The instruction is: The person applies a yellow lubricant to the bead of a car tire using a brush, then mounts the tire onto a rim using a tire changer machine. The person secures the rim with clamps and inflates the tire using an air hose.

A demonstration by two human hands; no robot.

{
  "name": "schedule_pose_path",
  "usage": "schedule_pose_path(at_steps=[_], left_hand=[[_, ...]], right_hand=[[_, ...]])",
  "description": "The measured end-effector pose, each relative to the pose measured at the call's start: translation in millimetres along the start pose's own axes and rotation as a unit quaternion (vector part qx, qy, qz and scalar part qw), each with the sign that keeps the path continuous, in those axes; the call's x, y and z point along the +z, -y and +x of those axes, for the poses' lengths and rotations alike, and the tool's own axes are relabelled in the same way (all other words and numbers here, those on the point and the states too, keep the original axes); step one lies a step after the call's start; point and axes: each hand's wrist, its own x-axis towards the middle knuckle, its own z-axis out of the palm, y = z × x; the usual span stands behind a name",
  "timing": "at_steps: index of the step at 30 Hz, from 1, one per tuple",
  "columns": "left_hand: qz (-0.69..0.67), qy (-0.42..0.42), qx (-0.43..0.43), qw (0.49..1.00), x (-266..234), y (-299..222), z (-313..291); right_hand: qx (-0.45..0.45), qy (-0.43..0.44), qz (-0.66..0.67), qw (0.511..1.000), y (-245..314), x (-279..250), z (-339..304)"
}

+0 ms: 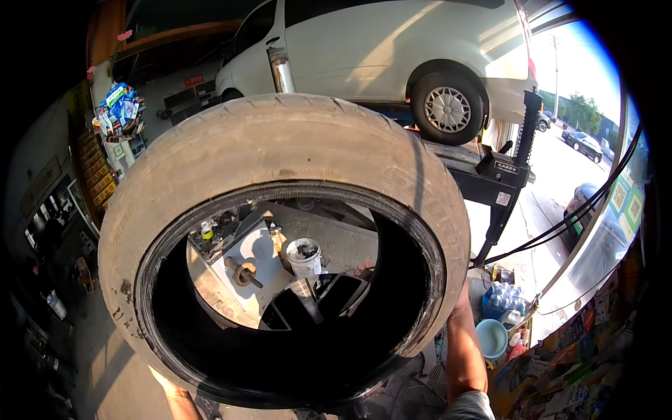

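A large dusty tire [294, 143] fills the middle of the view, its grey-brown sidewall facing me and tilted. Nothing but air and the dark inner wall shows inside its ring. My left hand [165, 382] grips the tire at its lower left edge; its fingers are mostly hidden behind the rubber. On the right side, my right hand [462, 299] holds the tire's outer edge, with the fingers out of sight behind it and the forearm rising from below.
Through the tire's hole appear a white bucket [304, 259] with dark pieces in it and a metal shaft with a disc [242, 273]. Behind stands a white van [364, 52] on a lift [500, 175]. A light-blue basin [491, 339] and bottles [505, 299] sit at the right.
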Motion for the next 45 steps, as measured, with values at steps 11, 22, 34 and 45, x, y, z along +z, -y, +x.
schedule_pose_path(at_steps=[11,22,34,45], left_hand=[[0.033,-0.08,-0.111,0.99,-64.0,-95.7,-121.4],[0.098,0.001,-0.104,0.99,-146.0,-177.3,-191.4],[0.102,0.009,-0.167,0.981,-140.7,-107.5,-169.5],[0.814,0.019,0.197,0.546,111.2,80.2,83.2]], right_hand=[[-0.045,-0.104,-0.164,0.98,138.1,57.3,-291.6],[-0.041,-0.078,-0.151,0.985,195.6,86.5,-507.9],[0.026,-0.181,-0.286,0.941,142.6,50.1,-392.7],[0.086,-0.064,-0.743,0.661,-114.2,-14.5,139.4]])
